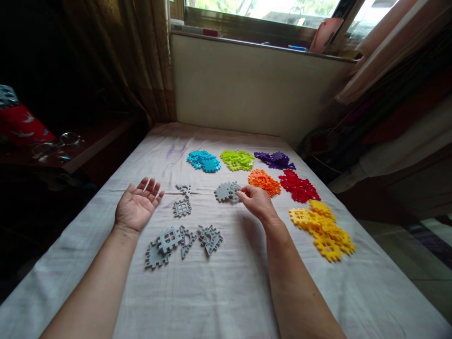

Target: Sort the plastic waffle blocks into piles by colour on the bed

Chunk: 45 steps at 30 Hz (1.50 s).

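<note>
My left hand (138,207) rests palm up with its fingers stretched out, holding nothing. Right of it lie a small grey triangular tile (184,189) and a grey window tile (182,207). My right hand (257,201) has thumb and fingers pinched at the right edge of a small grey pile of interlocking plastic tiles (226,191); the pinched piece is mostly hidden. Nearer to me are a grey square window tile (168,239) overlapping another grey tile (156,255), a grey arched triangle (188,242) and a group of grey triangular tiles (211,239).
Farther back lie blue tiles (204,161), lime green tiles (237,160) and purple tiles (275,160). Orange tiles (264,182), red tiles (299,186) and yellow tiles (323,230) are on the right. A white sheet (197,301) covers the surface. Eyeglasses (69,138) sit on a dark side table.
</note>
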### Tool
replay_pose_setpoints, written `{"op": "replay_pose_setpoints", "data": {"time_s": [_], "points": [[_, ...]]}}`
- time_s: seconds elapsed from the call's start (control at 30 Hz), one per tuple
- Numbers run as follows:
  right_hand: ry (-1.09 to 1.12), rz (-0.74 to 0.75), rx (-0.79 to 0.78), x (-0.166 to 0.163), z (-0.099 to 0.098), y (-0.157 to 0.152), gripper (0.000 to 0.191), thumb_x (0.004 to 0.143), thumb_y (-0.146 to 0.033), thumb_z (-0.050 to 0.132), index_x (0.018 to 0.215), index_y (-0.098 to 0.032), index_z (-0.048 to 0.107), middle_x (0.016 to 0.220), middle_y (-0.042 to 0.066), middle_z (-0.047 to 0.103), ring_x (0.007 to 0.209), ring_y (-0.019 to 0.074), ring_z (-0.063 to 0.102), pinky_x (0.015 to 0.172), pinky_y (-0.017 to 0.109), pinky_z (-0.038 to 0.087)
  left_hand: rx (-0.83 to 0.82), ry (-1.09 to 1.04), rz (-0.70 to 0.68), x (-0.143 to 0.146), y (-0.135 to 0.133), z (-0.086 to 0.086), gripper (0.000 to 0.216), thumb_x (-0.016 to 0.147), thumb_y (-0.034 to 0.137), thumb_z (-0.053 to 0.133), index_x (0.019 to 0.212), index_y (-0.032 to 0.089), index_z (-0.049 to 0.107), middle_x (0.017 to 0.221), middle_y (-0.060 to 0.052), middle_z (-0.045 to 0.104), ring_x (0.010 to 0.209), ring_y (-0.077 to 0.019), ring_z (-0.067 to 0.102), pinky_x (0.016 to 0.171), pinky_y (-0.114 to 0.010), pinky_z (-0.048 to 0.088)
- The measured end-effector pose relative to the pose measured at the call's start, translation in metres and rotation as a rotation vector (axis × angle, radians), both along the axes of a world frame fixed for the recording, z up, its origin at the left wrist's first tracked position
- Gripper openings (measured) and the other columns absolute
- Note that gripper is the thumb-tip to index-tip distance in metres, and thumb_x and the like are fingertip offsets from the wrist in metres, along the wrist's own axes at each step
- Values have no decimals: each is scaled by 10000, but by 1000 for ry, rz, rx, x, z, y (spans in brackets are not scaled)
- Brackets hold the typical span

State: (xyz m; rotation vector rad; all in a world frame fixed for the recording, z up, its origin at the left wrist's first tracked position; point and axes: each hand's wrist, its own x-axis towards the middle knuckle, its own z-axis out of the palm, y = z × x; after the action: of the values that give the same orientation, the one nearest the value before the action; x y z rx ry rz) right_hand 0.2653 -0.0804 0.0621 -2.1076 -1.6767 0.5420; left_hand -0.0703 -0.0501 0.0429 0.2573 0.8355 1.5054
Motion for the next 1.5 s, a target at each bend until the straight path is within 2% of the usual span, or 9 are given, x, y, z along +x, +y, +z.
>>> {"op": "replay_pose_setpoints", "data": {"time_s": [0.13, 0.2, 0.3, 0.47, 0.7, 0.9, 1.03, 1.13, 1.5], "points": [[-19, 397, -327, -27, 29, -20, 257, 827, -418, 698, 975, -214, 748, 944, 30, 767, 840, 174, 687, 681, 238, 446, -2, -6, -1, -1, 1, -2, 286, 968, 341, 440, 994, 186, 679, 1005, -89, 747, 981, -221, 710, 883, -436, 585], [-97, 542, -431, -46, 39, -32, 473, 745, -445, 791, 1148, -213, 705, 1078, 66, 746, 947, 216, 690, 762, 259, 481, 3, -5, -5, -1, 1, -3, 276, 963, 349, 457, 996, 190, 679, 1011, -88, 745, 985, -221, 708, 894, -434, 579], [-275, 602, -433, -79, 46, -50, 737, 653, -442, 867, 1293, -182, 611, 1234, 162, 661, 1071, 307, 667, 833, 331, 512, 8, 6, -1, -1, 1, -3, 275, 961, 363, 471, 994, 186, 679, 1033, -89, 738, 984, -214, 706, 905, -426, 572], [-329, 529, -293, -117, 32, -59, 473, 777, -194, 689, 1238, -160, 592, 1198, 175, 629, 974, 284, 693, 753, 340, 519, 4, 21, 3, 0, 0, -2, 290, 972, 359, 449, 976, 182, 679, 1030, -80, 734, 984, -204, 704, 912, -421, 565], [-125, 543, -37, -116, -2, -36, 166, 939, -306, 527, 1005, -210, 645, 1101, 78, 698, 1002, 200, 651, 815, 277, 446, 7, 16, -5, -1, 2, -4, 289, 970, 374, 461, 981, 187, 681, 1023, -77, 736, 988, -207, 703, 914, -425, 562], [6, 394, -37, -83, 4, -20, 140, 946, -257, 525, 940, -211, 657, 937, 34, 720, 842, 156, 634, 708, 234, 389, 9, 17, -2, -1, 1, -3, 278, 967, 363, 466, 995, 187, 680, 1038, -81, 732, 998, -207, 698, 917, -431, 561], [-154, 176, 0, -41, 9, -10, 137, 850, -233, 652, 984, -218, 677, 880, 29, 734, 796, 171, 638, 661, 238, 354, 7, 15, 1, -1, 1, -3, 279, 966, 364, 469, 994, 184, 680, 1046, -84, 729, 1004, -209, 696, 918, -433, 561], [-193, 120, 1, -21, 8, -6, 97, 864, -240, 629, 925, -216, 700, 863, 33, 741, 784, 174, 645, 649, 242, 358, 6, 18, 0, -1, 1, -3, 266, 957, 373, 494, 995, 186, 680, 1052, -85, 728, 1008, -212, 696, 924, -437, 559], [-115, 19, 122, -14, -2, 2, 277, 860, -225, 664, 1131, -196, 708, 1093, 73, 730, 798, 155, 663, 807, 274, 473, 14, 35, -9, -1, 0, -4, 273, 959, 368, 479, 994, 191, 683, 1057, -83, 731, 1036, -212, 689, 941, -442, 551]]}}
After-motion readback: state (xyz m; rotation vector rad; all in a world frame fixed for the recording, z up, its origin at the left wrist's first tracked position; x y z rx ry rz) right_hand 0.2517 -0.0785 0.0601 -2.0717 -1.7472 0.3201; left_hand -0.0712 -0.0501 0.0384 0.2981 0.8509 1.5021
